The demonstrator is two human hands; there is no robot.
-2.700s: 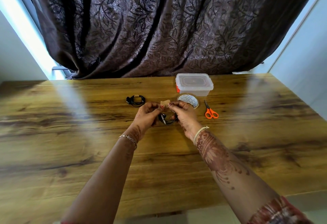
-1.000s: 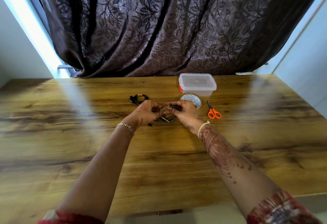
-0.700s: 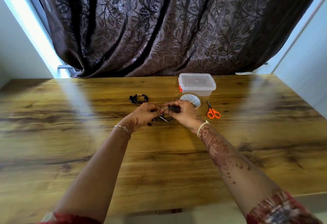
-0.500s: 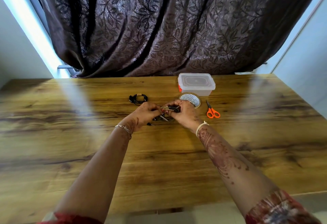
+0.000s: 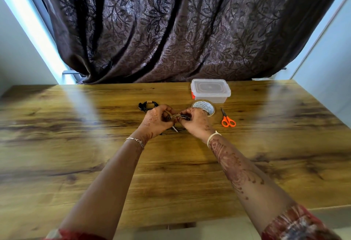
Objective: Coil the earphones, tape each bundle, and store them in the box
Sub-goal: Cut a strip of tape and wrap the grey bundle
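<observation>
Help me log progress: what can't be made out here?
Head view only.
Coil: mostly hidden by left hand and right hand; how far the tape strip wraps it is unclear.
Box: cloudy lid hides the contents.
Tape roll: print too small to read; right hand covers its near edge.

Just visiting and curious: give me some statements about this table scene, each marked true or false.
1. The plastic box has its lid on. True.
2. The orange scissors are in the right hand. False: they lie on the table, right of the tape roll.
3. The left hand and right hand hold a black earphone coil between them. True.
4. The taped bundle sits inside the box. False: it lies on the table beyond the left hand.
5. The tape roll stands on the box lid. False: it lies on the table in front of the box.
</observation>
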